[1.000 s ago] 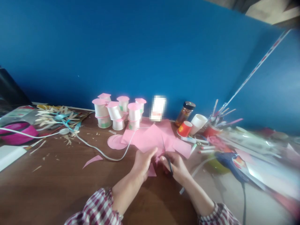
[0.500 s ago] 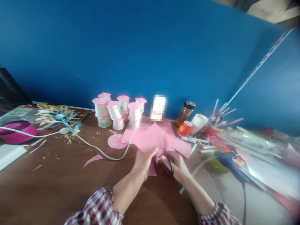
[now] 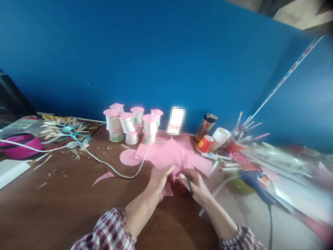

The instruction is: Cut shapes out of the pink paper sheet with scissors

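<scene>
In the middle of the desk my left hand (image 3: 158,182) is closed on a sheet of pink paper (image 3: 166,156), thumb on top. My right hand (image 3: 196,185) grips a pair of scissors (image 3: 189,180) with dark handles, its fingers through or around them. The thin blades point away from me and lie along the paper's right side. How far the blades are apart is hard to see. Below the hands lies a small pink offcut (image 3: 169,190). More pink sheets (image 3: 186,140) and pink paper circles (image 3: 128,158) rest behind and to the left.
Stacked white paper cups (image 3: 113,121) with pink tops stand at the back left. A white cable (image 3: 104,163) loops across the desk. At the back right are a jar (image 3: 206,126), a red cup (image 3: 205,144) and a white cup (image 3: 220,138). A blue glue gun (image 3: 256,182) lies right.
Both hands keep nearly the same place and hold. The scissors have shifted very slightly; the rest of the view moved a little with my head.
</scene>
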Demonstrator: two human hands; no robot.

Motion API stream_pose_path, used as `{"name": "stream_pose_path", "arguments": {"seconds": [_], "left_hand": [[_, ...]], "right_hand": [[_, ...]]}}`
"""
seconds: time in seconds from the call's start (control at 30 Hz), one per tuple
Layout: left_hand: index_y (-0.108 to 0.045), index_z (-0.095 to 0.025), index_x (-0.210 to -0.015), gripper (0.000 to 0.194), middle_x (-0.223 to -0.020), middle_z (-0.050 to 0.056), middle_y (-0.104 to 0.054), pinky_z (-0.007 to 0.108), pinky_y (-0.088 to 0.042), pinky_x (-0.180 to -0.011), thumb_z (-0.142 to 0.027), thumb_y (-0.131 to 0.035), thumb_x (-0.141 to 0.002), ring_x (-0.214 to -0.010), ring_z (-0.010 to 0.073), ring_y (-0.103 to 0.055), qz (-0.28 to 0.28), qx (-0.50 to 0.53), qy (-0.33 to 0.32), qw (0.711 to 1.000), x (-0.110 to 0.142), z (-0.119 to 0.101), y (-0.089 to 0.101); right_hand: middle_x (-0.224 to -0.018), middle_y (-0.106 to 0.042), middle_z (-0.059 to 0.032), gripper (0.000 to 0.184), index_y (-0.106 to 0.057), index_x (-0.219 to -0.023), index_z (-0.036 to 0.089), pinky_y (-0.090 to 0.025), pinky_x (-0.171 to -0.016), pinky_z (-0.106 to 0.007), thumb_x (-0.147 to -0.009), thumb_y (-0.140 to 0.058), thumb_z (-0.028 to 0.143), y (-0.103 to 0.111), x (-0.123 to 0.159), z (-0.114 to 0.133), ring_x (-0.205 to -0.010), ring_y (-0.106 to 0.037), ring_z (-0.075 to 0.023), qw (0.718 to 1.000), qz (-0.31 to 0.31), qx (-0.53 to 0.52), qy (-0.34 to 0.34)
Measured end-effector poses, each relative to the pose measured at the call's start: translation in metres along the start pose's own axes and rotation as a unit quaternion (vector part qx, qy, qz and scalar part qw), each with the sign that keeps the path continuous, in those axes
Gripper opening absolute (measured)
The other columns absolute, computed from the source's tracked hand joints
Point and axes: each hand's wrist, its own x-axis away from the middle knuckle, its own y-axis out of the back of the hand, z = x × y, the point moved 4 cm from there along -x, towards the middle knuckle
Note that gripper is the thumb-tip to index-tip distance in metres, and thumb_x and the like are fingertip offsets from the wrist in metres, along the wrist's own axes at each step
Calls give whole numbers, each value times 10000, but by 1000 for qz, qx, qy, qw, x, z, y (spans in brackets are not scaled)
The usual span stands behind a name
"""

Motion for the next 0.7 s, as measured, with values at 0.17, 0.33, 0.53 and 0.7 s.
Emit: {"name": "stream_pose_path", "arguments": {"seconds": [0.17, 0.33, 0.53, 0.7], "left_hand": [[-640, -100, -649, 191, -491, 2, -552, 251, -403, -442, -241, -747, -577, -447, 119, -501, 11, 4, 2, 1000, -2, 3, 1], [-633, -97, -625, 216, -484, 21, -562, 279, -418, -433, -276, -749, -587, -438, 151, -530, 37, 6, 10, 999, -6, 9, 3], [-643, -103, -634, 189, -497, 28, -585, 289, -456, -461, -247, -752, -580, -445, 155, -552, 31, 28, 3, 999, -9, 11, 3], [-638, -106, -616, 184, -477, 25, -574, 285, -454, -452, -251, -748, -587, -430, 152, -546, 34, 29, 5, 999, -7, 10, 3]], "right_hand": [[-477, -487, 47, 362, -555, -730, 142, -334, -411, -195, -833, -558, 489, 1, 0, -3, -414, -464, -95, 1000, -4, 0, 0], [-471, -482, 46, 376, -534, -687, 152, -333, -403, -197, -825, -561, 501, 1, -1, -4, -409, -459, -96, 1000, -12, 13, -6], [-461, -484, 43, 387, -527, -670, 151, -334, -405, -197, -816, -565, 508, 0, -1, -1, -407, -459, -94, 999, -20, 27, -4], [-475, -496, 38, 388, -528, -668, 153, -346, -412, -201, -813, -568, 511, 0, -1, 2, -414, -465, -96, 999, -19, 30, 0]]}}
